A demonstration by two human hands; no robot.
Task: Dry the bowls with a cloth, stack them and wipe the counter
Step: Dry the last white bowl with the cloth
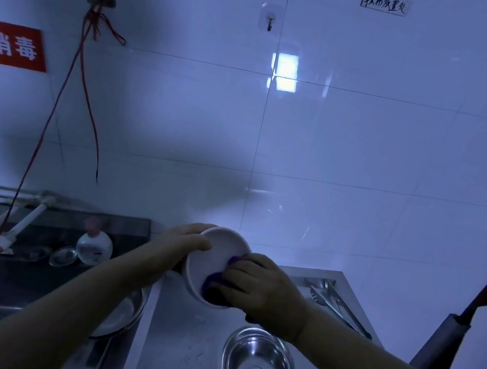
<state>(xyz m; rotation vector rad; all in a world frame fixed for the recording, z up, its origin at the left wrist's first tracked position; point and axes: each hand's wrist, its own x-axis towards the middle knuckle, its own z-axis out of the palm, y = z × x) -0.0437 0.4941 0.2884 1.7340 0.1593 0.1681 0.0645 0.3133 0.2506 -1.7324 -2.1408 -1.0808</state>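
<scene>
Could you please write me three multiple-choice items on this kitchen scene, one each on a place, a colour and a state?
1. Where does the steel bowl stand?
A. on the counter below the right hand
B. hung on the wall hook
C. inside the white bowl

2. What colour is the cloth?
A. yellow
B. purple
C. green

3. How is the white bowl held?
A. lying flat on the counter
B. upside down on the steel bowl
C. lifted and tilted, gripped by the left hand

Answers: 1 A, it sits on the steel counter under the right hand. 2 B, purple shows under that hand's fingers. 3 C, the left hand grips its rim in the air.
</scene>
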